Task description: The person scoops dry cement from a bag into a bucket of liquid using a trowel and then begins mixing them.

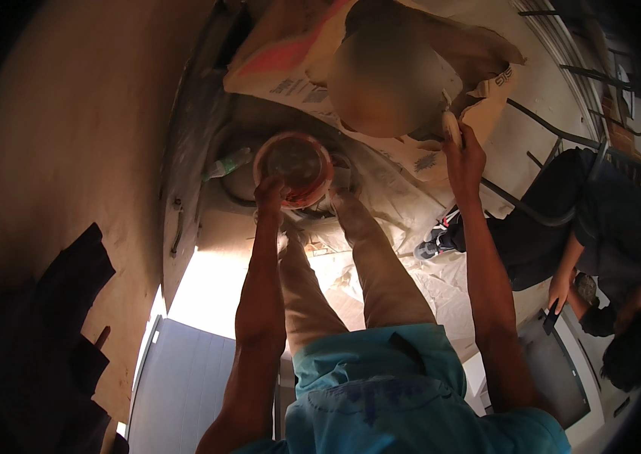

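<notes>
My left hand [269, 194] is closed on the near-left rim of a reddish bucket [323, 170], which has greyish matter inside. Above and right of it, a large torn paper sack [283, 79] gapes open. My right hand [463, 155] is closed round a pale-handled tool [451, 129] at the sack's right side. A bent metal neck shows at the tool's tip, but its working end cannot be made out. A blurred patch covers much of the sack's mouth.
A green-labelled plastic bottle [231, 163] lies left of the bucket. Crumpled sheeting [426, 291] covers the floor around my legs. At right, a person in dark clothes [616, 219] sits on a metal-framed chair with a phone [552, 318]. A brown wall or panel [71, 151] rises at left.
</notes>
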